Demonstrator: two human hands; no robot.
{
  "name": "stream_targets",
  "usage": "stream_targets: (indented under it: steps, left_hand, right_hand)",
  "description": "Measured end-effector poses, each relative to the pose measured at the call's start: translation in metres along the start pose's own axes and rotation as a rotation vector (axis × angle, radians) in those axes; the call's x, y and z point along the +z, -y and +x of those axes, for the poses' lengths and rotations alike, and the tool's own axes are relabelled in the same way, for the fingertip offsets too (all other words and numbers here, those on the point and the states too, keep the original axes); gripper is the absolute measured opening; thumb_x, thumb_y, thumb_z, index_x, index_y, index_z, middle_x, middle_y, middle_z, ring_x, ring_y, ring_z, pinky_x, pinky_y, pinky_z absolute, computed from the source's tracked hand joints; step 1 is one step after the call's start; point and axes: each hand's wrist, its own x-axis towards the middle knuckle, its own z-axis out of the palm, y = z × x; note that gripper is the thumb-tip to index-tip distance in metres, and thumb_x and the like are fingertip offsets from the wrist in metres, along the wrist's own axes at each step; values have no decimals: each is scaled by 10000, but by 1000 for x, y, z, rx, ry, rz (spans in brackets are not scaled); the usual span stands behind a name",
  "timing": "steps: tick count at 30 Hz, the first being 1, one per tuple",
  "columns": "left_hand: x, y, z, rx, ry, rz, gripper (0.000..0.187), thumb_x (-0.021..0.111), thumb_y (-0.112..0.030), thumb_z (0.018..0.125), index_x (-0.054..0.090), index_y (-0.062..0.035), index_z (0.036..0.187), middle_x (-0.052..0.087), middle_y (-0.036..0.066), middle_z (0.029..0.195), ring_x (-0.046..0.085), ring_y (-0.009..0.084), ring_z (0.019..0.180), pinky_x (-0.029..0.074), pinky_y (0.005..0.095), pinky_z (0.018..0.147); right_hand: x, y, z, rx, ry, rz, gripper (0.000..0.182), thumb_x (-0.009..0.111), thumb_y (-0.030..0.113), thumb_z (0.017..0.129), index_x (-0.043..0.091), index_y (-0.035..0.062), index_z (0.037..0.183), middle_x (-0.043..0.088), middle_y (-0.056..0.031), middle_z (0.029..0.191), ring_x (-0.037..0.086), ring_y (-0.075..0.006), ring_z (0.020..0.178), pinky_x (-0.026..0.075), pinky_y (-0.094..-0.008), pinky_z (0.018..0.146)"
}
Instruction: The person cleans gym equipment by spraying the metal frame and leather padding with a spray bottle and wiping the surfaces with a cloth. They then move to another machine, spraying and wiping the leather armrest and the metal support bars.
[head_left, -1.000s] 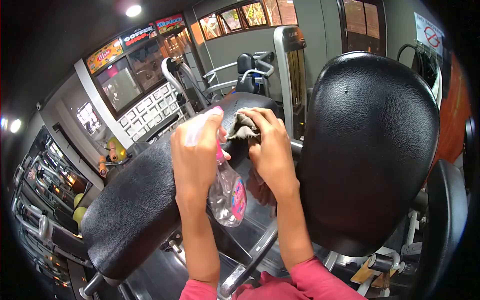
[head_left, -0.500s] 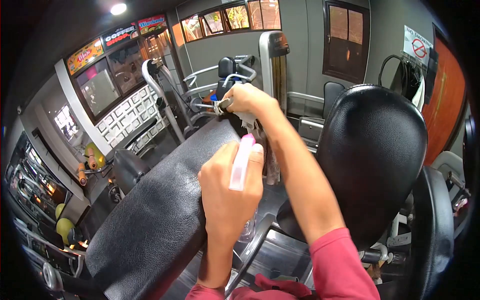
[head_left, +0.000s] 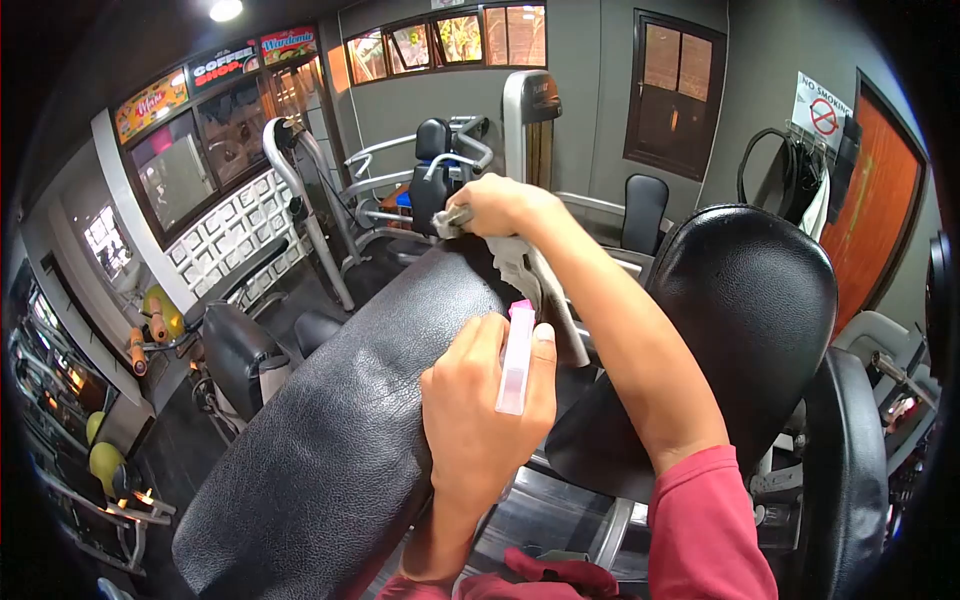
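My left hand (head_left: 472, 405) is wrapped round a spray bottle, and the bottle's pale trigger head (head_left: 515, 370) with a pink nozzle shows above the fingers. The bottle's body is hidden behind the hand. Farther off, my right hand (head_left: 500, 207) grips a greyish cloth (head_left: 517, 268) at the far end of a long black padded bench (head_left: 320, 430). Part of the cloth bunches out past the fingers, and the rest hangs down beside the pad's end. The left hand is held over the pad's right edge.
A black backrest (head_left: 750, 300) stands close on the right of my right arm. More gym machines stand beyond, among them a grey upright column (head_left: 517, 130) and a machine with a black seat (head_left: 433, 150). A black roller pad (head_left: 240, 350) is at left.
My left hand with the spray bottle has shifted right and slightly down. The cloth in my right hand hangs more spread out to the right. The view has also shifted slightly.
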Motion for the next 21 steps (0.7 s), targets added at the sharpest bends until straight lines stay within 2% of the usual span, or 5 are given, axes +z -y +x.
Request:
stream_targets:
  steps: [7,9,11,17,21]
  left_hand:
    - [-1,1,-2,2,26,34,251,645,-219,901,569,-24,763,587,163,707,613,392,589,484,443,523]
    - [0,2,-2,6,29,25,250,646,-220,901,569,-23,767,586,164,707,612,394,586,483,444,522]
    - [0,1,-2,12,27,18,250,646,-221,902,570,-22,770,585,166,706,611,395,583,483,445,521]
    - [0,0,-2,-23,46,-37,195,624,-141,911,595,30,822,557,202,700,573,424,651,427,455,586]
    - [-1,0,-2,-27,42,-38,194,625,-141,910,598,33,829,560,205,704,574,426,658,429,454,594]
  right_hand:
    - [-22,5,-49,242,54,-234,369,677,127,750,746,137,1113,719,-123,1132,685,-293,1080,555,-402,939]
    - [-35,1,-64,309,229,-266,505,662,148,774,667,249,1269,699,-112,1175,654,-316,1122,532,-415,961]
    - [-29,-2,-62,309,219,-243,494,640,114,774,674,230,1254,696,-134,1169,664,-320,1103,541,-421,947]
    - [30,-5,-17,-111,-306,-203,344,630,48,804,684,170,1121,719,-156,972,704,-344,942,577,-435,821]
    - [15,-2,-42,-61,-241,-156,354,612,46,815,703,195,1122,719,-157,974,705,-343,929,575,-432,823]
